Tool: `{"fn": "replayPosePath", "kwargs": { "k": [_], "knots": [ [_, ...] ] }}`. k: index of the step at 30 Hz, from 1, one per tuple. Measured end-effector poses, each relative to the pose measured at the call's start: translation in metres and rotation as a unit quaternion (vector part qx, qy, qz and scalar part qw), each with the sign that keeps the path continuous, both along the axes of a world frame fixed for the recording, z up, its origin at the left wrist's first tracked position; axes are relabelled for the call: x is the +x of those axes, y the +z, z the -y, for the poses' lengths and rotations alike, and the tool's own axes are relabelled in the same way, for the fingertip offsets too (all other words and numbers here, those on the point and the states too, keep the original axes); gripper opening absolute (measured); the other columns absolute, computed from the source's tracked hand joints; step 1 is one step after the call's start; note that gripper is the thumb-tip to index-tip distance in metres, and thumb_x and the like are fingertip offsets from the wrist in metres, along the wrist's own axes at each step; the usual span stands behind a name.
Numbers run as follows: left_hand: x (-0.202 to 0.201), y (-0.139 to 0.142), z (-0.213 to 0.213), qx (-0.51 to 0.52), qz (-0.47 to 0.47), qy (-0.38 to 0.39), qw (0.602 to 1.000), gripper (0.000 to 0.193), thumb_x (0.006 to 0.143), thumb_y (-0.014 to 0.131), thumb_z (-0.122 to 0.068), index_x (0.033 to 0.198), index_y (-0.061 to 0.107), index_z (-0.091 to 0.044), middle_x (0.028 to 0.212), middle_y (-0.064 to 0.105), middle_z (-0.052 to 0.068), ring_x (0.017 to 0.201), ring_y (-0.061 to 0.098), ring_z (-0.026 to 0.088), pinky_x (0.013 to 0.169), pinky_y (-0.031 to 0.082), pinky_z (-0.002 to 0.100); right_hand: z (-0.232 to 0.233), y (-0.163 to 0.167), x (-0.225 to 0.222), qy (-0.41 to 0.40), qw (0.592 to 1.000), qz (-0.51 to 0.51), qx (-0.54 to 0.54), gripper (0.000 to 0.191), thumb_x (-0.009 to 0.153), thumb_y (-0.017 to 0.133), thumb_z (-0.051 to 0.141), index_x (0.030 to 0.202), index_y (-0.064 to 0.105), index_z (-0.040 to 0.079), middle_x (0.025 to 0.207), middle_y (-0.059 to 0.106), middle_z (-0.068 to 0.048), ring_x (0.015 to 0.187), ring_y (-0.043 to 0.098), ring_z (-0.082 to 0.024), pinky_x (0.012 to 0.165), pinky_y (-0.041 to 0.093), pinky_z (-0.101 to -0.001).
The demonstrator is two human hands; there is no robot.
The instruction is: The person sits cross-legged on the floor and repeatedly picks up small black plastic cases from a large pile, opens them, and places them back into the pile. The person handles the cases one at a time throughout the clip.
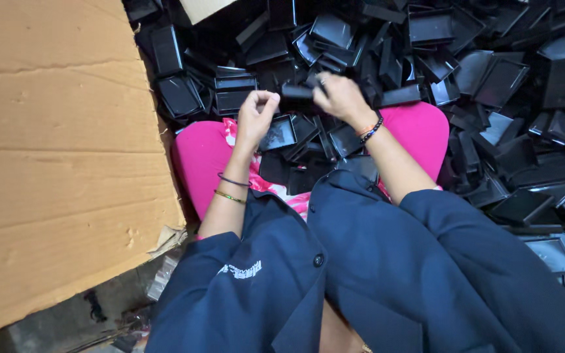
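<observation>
My left hand [254, 116] is raised over my lap with its fingers curled together, thumb against fingertips; whether it pinches anything is too small to tell. My right hand [340, 97] grips a small black plastic piece [297, 92] that sticks out to the left between both hands. Several black plastic trays [278, 133] lie in my lap on pink cloth [201, 155]. Thin bangles ring my left wrist, a beaded bracelet my right.
A large heap of black plastic trays [501, 82] fills the floor ahead and to the right. A big cardboard box flap [60, 150] stands at my left. My dark blue jacket [374, 274] covers the near foreground.
</observation>
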State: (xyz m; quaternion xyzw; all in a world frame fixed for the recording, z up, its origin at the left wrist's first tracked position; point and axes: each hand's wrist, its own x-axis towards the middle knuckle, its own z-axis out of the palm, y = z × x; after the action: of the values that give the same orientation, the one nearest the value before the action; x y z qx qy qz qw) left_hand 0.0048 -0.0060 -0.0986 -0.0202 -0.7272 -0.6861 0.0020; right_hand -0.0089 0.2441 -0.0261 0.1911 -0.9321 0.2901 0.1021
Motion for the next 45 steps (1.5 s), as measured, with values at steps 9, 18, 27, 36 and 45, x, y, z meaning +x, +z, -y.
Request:
{"fn": "replayPosePath", "kwargs": {
  "k": [9,18,27,36,45],
  "knots": [
    [-0.003,0.034,-0.013,0.521,0.136,-0.230,0.811,0.070,0.100,0.066,-0.032,0.160,0.033,-0.019,0.148,0.056,0.010,0.135,0.056,0.024,0.119,0.045,0.040,0.056,0.038,0.016,0.005,0.979,0.011,-0.204,0.023,0.102,0.069,0.020,0.096,0.072,-0.002,0.083,0.071,-0.016,0.076,0.071,-0.025,0.068,0.055,-0.0357],
    [-0.001,0.019,0.007,0.638,0.206,-0.168,0.723,0.040,0.098,0.064,-0.024,0.136,0.061,-0.016,0.130,0.065,0.014,0.125,0.063,0.033,0.111,0.049,0.057,-0.077,0.002,-0.013,-0.274,0.951,-0.142,0.018,0.049,0.078,0.089,0.024,0.108,0.065,-0.005,0.096,0.069,-0.026,0.089,0.066,-0.044,0.077,0.054,-0.0487],
    [-0.023,0.005,-0.025,0.344,0.283,-0.077,0.892,0.031,0.098,0.068,-0.037,0.118,0.069,-0.014,0.100,0.071,0.011,0.082,0.069,0.022,0.070,0.057,0.038,-0.025,-0.013,0.019,-0.058,0.903,0.066,-0.420,0.050,0.091,0.074,0.000,0.135,0.050,-0.001,0.111,0.062,-0.011,0.096,0.061,-0.028,0.086,0.051,-0.0388],
    [-0.020,0.047,-0.037,0.289,0.127,-0.054,0.947,0.047,0.102,0.068,-0.042,0.124,0.066,-0.001,0.113,0.072,0.009,0.100,0.069,0.018,0.091,0.055,0.033,0.058,0.002,0.042,0.001,0.974,-0.058,-0.220,0.082,0.089,0.085,0.023,0.151,0.040,-0.006,0.135,0.058,-0.023,0.123,0.060,-0.033,0.105,0.050,-0.0407],
    [-0.028,0.035,-0.027,0.395,0.137,-0.013,0.908,0.077,0.102,0.037,-0.066,0.142,0.051,-0.001,0.119,0.069,0.014,0.104,0.067,0.021,0.095,0.056,0.034,0.066,-0.005,0.052,-0.003,0.889,0.178,-0.422,0.062,0.093,0.078,0.021,0.146,0.056,-0.001,0.128,0.066,-0.014,0.104,0.065,-0.009,0.090,0.055,-0.0247]
  ]
}}
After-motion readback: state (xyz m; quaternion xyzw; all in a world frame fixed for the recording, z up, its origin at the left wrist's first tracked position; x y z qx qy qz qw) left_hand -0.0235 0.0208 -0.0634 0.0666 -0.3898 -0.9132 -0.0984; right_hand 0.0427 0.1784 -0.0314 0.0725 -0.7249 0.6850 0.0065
